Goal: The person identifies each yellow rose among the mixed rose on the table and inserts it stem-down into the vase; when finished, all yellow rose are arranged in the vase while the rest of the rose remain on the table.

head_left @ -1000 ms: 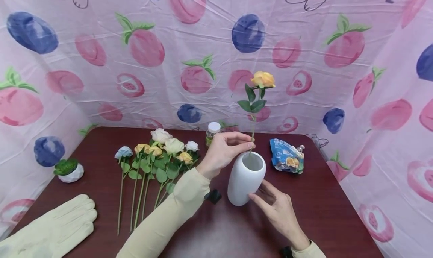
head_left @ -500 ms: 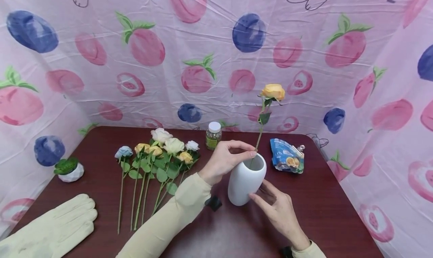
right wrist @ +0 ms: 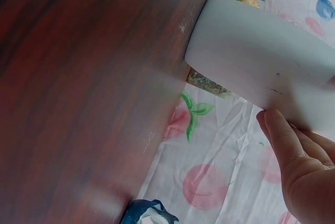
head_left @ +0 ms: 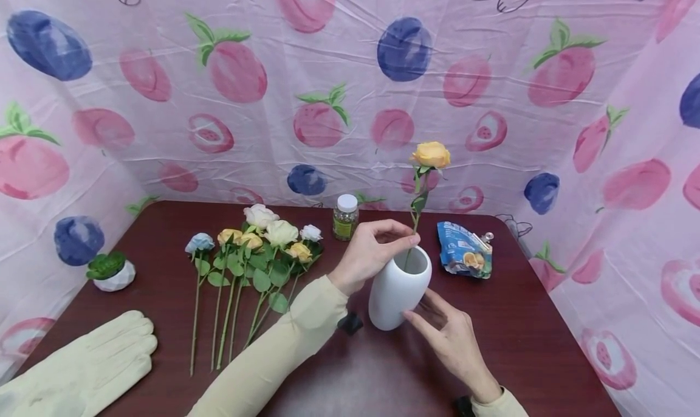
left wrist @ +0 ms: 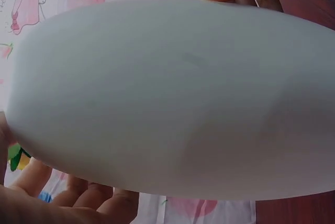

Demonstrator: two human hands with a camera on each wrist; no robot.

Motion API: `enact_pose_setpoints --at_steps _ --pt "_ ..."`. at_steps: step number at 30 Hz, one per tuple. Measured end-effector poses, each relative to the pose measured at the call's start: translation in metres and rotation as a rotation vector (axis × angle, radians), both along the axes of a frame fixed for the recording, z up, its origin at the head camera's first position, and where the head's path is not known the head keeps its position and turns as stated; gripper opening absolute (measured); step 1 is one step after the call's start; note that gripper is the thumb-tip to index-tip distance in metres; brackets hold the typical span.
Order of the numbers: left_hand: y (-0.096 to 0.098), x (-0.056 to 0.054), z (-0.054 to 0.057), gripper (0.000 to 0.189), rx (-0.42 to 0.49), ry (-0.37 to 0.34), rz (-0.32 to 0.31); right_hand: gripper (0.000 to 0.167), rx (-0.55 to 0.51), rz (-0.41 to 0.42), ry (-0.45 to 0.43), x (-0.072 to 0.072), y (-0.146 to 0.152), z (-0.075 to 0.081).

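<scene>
Yellow rose point(head_left: 432, 155), lower than before, left fingers point(head_left: 392, 226) pinching its stem point(head_left: 415, 223), right fingers point(head_left: 439, 305) holding vase point(head_left: 395, 298)

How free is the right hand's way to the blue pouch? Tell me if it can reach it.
Probably yes: the blue pouch lies beyond the right hand, with only bare tabletop seen between them. That hand is holding the white vase, though, so it would likely have to let go first.

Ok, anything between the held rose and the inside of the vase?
Nothing visible is in the way: the rose has its stem in the mouth of the vase, pinched by the left hand near the rim. The vase's inside bottom is hidden.
</scene>
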State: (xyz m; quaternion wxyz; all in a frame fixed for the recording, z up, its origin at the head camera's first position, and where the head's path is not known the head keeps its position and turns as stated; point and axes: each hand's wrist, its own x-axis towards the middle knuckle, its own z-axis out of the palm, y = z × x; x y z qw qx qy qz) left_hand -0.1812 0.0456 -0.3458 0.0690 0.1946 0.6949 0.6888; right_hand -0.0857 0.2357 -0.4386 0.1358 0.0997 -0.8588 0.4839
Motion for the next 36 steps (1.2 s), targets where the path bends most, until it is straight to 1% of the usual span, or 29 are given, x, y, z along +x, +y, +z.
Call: enact_pose_setpoints --at_steps 3,5,9,10,11,16,18,19,21,23,25,26,28,30,33,36 --pt "-0.003 0.0 -0.002 0.023 -0.013 -0.012 -0.036 0.049 0.004 0.001 -0.007 0.0 0.0 0.0" --pt "-0.007 -0.001 -0.005 0.025 0.027 -0.043 -0.083 0.049 0.014 0.0 -0.012 0.0 0.001 0.001" --pt "-0.017 -0.003 -0.01 0.031 0.148 -0.126 -0.162 0.048 0.035 0.002 -0.009 0.0 0.001 0.001" --pt "-0.019 -0.003 -0.011 0.031 0.172 -0.133 -0.18 0.048 0.038 0.004 -0.012 0.0 0.001 0.002" --pt "-0.02 -0.003 -0.011 0.031 0.186 -0.139 -0.184 0.047 0.039 0.004 -0.013 -0.001 0.001 0.002" --pt "-0.026 -0.003 -0.013 0.035 0.307 -0.134 -0.241 0.045 0.036 -0.017 -0.018 -0.001 0.001 0.003" --pt "-0.029 -0.004 -0.014 0.035 0.342 -0.138 -0.248 0.044 0.043 -0.025 -0.018 -0.001 0.0 0.002" --pt "-0.031 -0.004 -0.015 0.035 0.346 -0.14 -0.24 0.044 0.045 -0.025 -0.019 -0.001 0.0 0.002" --pt "-0.037 -0.003 -0.016 0.034 0.317 -0.117 -0.2 0.044 0.045 -0.021 -0.018 0.0 -0.001 0.002" --pt "-0.047 -0.001 -0.017 0.032 0.232 -0.067 -0.129 0.044 0.04 -0.017 -0.013 0.0 -0.001 0.002" --pt "-0.063 0.001 -0.019 0.03 0.1 0.006 -0.024 0.044 0.032 -0.015 -0.006 0.0 -0.001 0.002" --pt "-0.074 0.003 -0.021 0.029 0.019 0.043 0.04 0.045 0.03 -0.013 -0.003 0.0 -0.001 0.002" --pt "-0.098 0.006 -0.025 0.028 -0.14 0.106 0.166 0.046 0.032 -0.011 0.002 -0.001 -0.001 0.002" --pt "-0.124 0.01 -0.031 0.028 -0.284 0.155 0.272 0.047 0.038 -0.013 0.005 -0.001 -0.001 0.002" --pt "-0.163 0.015 -0.043 0.027 -0.488 0.248 0.401 0.046 0.046 -0.018 0.007 -0.001 -0.001 0.002" --pt "-0.197 0.018 -0.056 0.026 -0.683 0.346 0.529 0.046 0.051 -0.023 0.004 0.0 0.0 0.002"
